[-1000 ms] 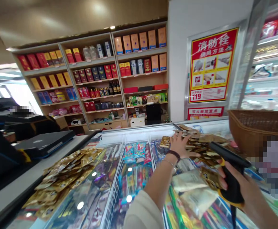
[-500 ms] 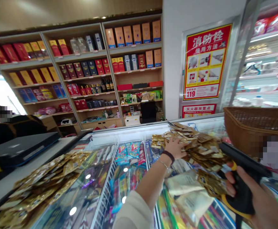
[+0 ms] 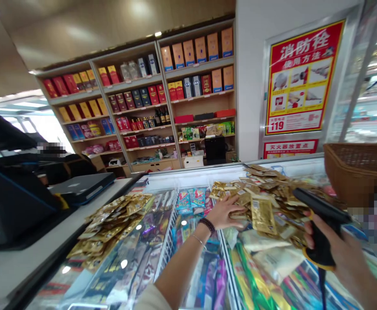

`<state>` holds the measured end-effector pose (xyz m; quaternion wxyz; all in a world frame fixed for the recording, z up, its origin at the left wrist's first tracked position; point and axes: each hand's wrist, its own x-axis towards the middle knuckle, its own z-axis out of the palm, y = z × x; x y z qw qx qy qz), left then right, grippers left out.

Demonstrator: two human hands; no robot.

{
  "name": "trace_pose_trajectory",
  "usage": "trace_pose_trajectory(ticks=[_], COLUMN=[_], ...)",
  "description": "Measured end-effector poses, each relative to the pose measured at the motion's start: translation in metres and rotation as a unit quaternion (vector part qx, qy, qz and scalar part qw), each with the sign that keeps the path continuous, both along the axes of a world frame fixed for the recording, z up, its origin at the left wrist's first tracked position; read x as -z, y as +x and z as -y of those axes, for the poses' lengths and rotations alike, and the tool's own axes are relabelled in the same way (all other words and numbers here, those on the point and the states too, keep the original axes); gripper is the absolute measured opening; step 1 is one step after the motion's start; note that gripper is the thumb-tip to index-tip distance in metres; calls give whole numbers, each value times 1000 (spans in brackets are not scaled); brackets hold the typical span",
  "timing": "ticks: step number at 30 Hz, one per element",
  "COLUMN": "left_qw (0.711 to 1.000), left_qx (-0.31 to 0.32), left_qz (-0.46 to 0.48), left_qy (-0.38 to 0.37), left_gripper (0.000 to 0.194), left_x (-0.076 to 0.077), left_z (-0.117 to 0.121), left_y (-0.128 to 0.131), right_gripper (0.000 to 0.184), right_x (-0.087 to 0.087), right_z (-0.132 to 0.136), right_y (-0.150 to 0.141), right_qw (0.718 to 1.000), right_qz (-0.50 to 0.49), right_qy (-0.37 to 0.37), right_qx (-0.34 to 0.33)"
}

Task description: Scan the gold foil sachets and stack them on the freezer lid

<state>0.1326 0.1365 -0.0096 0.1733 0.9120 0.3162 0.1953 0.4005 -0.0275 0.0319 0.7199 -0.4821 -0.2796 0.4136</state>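
My left hand [image 3: 222, 212] rests with its fingers apart on the near left edge of a heap of small gold sachets [image 3: 266, 202], and a dark beaded bracelet and a thin bangle circle its wrist. The heap lies on the glass lid of a chest freezer [image 3: 188, 181], with one larger gold sachet [image 3: 262, 216] lying face up near the front. My right hand [image 3: 343, 254] grips a black and yellow handheld barcode scanner [image 3: 320, 219] beside the heap, its cord hanging down.
A second heap of gold sachets [image 3: 110, 226] lies on the freezer's left section, next to a white counter [image 3: 46, 228] with a dark laptop [image 3: 81, 188] and a monitor [image 3: 7, 202]. A wicker basket [image 3: 358, 172] stands at right. Shelves of boxed liquor [image 3: 133, 99] fill the back wall.
My left hand has drawn back toward me along the heap's left edge, and the sachets have shifted under it. The view has swung to the right. The scanner stays in my right hand.
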Motion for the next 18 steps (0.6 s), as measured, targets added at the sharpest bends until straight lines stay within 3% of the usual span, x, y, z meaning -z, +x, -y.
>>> trace_pose_trajectory(ticks=[3,5,7,9,11,14,18], left_qw=[995,981,955,933,924,916,880], left_qx=[-49,-139,-244,-310,-335,-349,-393], left_qz=[66,123,162,174,163,131,221], left_qy=[-54,-63,-53,-55,-89,-145,-154], left_gripper=[37,24,30,48,49,33,30], left_x=[4,6,5,0,-8,-15,-13], left_z=[23,34,39,37,33,29,30], left_y=[-24,-32,-31,-25,-18,-18,-55], right_gripper=[74,71,65,58,55,54,57], right_x=[1,-1,-2,-3,-2,1,4], right_z=[-2,-4,-7,-11,-16,-27,-54], right_y=[-4,-11,-21,-32,-43,-60,-84], right_qw=[1000,1000,1000,999,997,989,965], right_qz=[8,12,26,46,65,103,180], right_qy=[5,7,8,11,18,19,-1], right_qx=[-4,-5,-11,-19,-41,-105,-190])
